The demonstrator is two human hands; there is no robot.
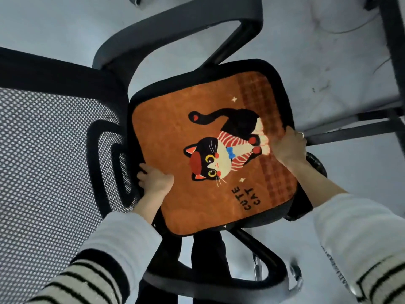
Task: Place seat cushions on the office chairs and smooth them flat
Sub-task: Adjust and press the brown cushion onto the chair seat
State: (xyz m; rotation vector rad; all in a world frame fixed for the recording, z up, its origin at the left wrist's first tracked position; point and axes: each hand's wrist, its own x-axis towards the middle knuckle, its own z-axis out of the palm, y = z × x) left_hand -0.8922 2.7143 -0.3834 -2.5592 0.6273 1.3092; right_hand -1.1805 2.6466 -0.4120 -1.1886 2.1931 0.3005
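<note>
An orange seat cushion (pixel 175 128) with a black cartoon cat and the words "CUTE CAT" lies flat on the black seat of an office chair (pixel 282 84). My left hand (pixel 154 179) rests at the cushion's back edge next to the backrest, fingers curled over the edge. My right hand (pixel 287 145) presses on the cushion's front edge, fingers bent down onto the fabric. Both sleeves are white with black stripes.
The chair's mesh backrest (pixel 48 154) fills the left. Black armrests arch above (pixel 175 25) and below (pixel 219 279) the seat. Black desk legs (pixel 392 51) stand at the right on the pale grey floor (pixel 317 40). A chair caster (pixel 295 275) shows at the bottom.
</note>
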